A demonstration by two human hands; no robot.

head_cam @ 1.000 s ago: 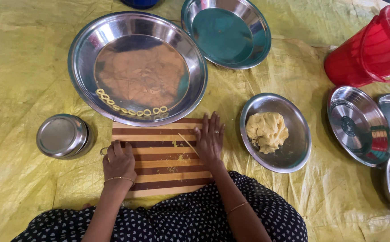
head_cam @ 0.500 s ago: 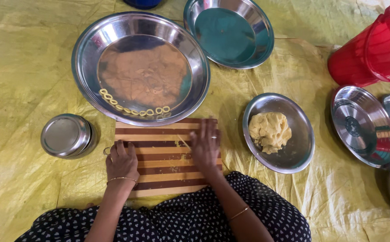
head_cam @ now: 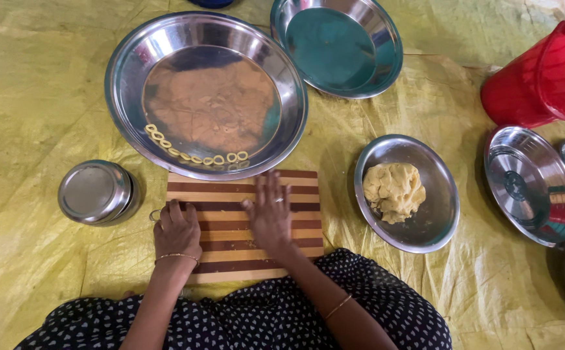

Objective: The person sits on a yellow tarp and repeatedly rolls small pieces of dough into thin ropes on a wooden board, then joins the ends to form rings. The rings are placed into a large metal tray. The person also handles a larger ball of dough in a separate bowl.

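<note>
Yellow tarp underlies a striped cutting board [head_cam: 305, 201]: right hand [head_cam: 271, 217] flat and open on it, left hand [head_cam: 176, 232] curled at its left edge.

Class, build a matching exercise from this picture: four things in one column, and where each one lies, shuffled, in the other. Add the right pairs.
Things:
1. dough rings
2. dough lump
3. right hand
4. small lidded tin

Places:
A. flat on the striped cutting board
B. left of the board, on the yellow sheet
C. in the small steel bowl
D. along the near edge of the big steel plate

Pairs: 1-D, 2-C, 3-A, 4-B
</note>
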